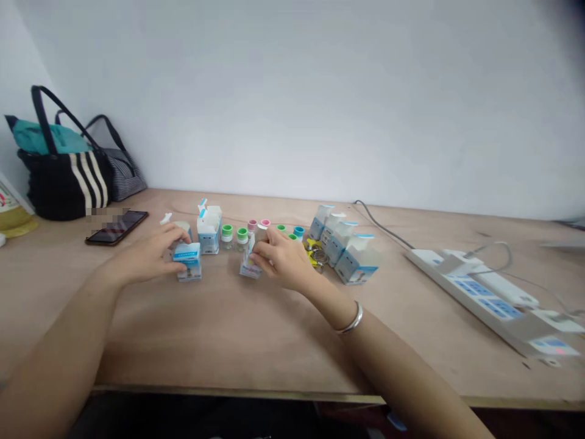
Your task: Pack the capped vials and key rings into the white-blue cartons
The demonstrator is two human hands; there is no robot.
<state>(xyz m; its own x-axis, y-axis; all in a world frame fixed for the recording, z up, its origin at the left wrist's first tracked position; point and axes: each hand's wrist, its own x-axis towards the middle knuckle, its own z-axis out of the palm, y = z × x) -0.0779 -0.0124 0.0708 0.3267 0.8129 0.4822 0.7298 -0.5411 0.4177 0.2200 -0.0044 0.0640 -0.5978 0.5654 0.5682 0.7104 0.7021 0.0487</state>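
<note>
My left hand (158, 253) is curved round a small blue-and-white carton (189, 263) on the table, thumb at its side and fingers behind its top. Behind that hand another pale carton with a raised flap is mostly hidden. My right hand (283, 256) pinches the top of a small, pale, partly see-through packet or box (250, 265) with coloured print; its exact kind is unclear. Between the hands stand small clear bottles with green caps (242, 233), and pink caps (265, 223) show behind. A blue-capped bottle (298, 231) is just beyond my right hand.
An open carton (209, 231) stands behind the left hand's carton. Several open cartons (357, 262) line up on the right, beside yellow pieces with metal rings (319, 255). A power strip (479, 299) lies at right; a phone (117, 228) and bags (68, 177) are at left.
</note>
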